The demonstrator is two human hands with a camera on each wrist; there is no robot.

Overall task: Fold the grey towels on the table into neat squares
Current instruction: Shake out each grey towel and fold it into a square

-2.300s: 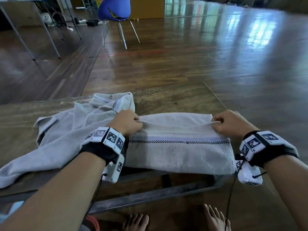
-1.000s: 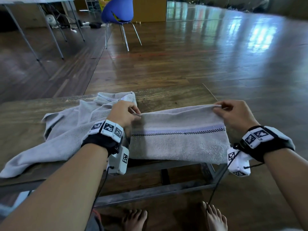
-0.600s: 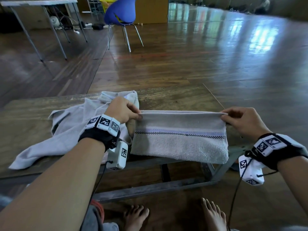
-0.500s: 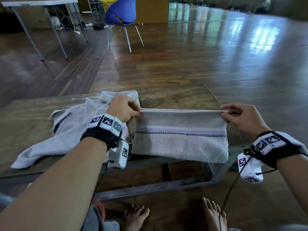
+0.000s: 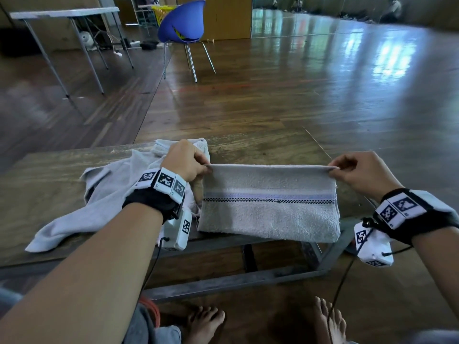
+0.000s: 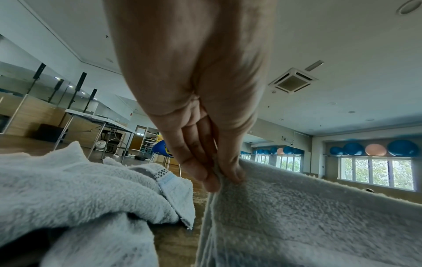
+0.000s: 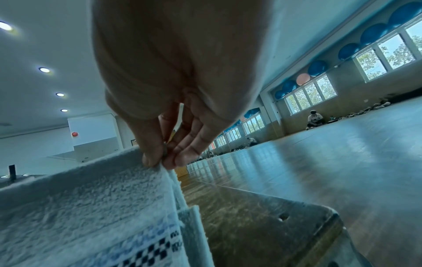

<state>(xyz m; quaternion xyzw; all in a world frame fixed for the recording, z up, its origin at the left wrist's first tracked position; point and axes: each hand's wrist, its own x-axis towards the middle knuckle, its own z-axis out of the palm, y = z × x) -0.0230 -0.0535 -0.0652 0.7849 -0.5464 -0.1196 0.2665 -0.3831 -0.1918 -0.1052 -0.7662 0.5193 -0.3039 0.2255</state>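
A folded grey towel (image 5: 269, 214) with a blue stripe and a black checkered line hangs upright over the near edge of the wooden table (image 5: 260, 150). My left hand (image 5: 191, 162) pinches its top left corner (image 6: 224, 178). Its top right corner (image 7: 163, 167) is pinched by my right hand (image 5: 360, 170). The top edge is stretched taut between both hands. A second grey towel (image 5: 104, 194) lies crumpled on the table to the left, behind my left wrist; it also fills the lower left of the left wrist view (image 6: 80, 195).
The table's metal frame (image 5: 236, 276) shows below the hanging towel, with bare feet (image 5: 206, 321) on the floor under it. A blue chair (image 5: 183, 26) and a folding table (image 5: 64, 16) stand far back on the wooden floor. A person (image 7: 315, 119) sits by the far wall.
Both hands have lifted the towel's top edge off the table, so it now hangs upright and taut over the near edge. The crumpled towel has not moved.
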